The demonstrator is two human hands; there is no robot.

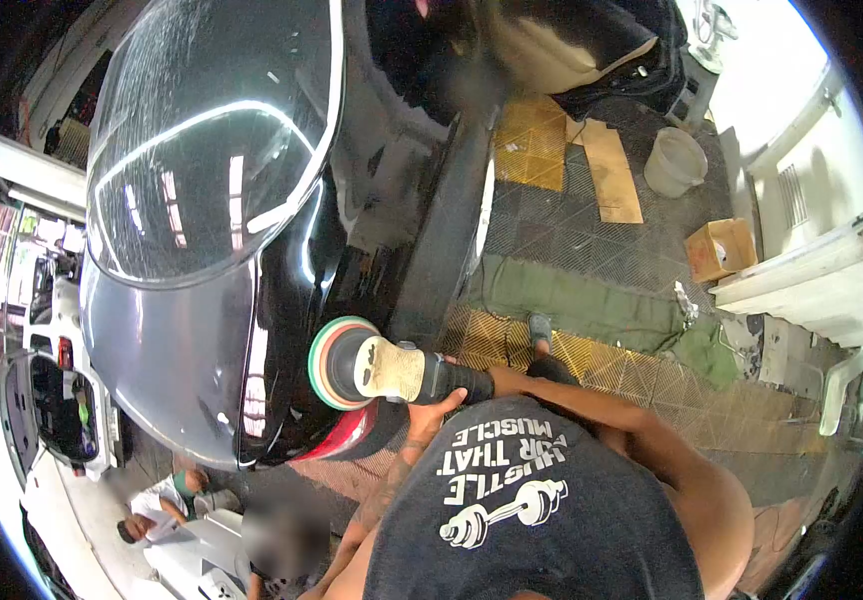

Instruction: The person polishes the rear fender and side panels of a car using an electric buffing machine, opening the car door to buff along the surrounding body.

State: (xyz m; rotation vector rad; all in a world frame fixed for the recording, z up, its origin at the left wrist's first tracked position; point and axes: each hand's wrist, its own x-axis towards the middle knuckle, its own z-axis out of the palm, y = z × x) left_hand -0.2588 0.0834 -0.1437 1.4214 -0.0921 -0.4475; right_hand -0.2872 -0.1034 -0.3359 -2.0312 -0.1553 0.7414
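Both my hands are on a polisher with a black body, a worn cream-coloured head and a round pad edged in green, white and orange. My left hand wraps round the body from below. At its rear end is my right hand, mostly hidden, with its fingers out of sight. The pad stands at the rear corner of a glossy black car, just above the red tail light. I cannot tell whether the pad touches the paint. The rear window shows streaks and reflections.
Right of the car lie cardboard sheets and a green cloth on grey and yellow floor tiles. A white bucket and a cardboard box stand by the wall. At lower left are a seated person and a white vehicle.
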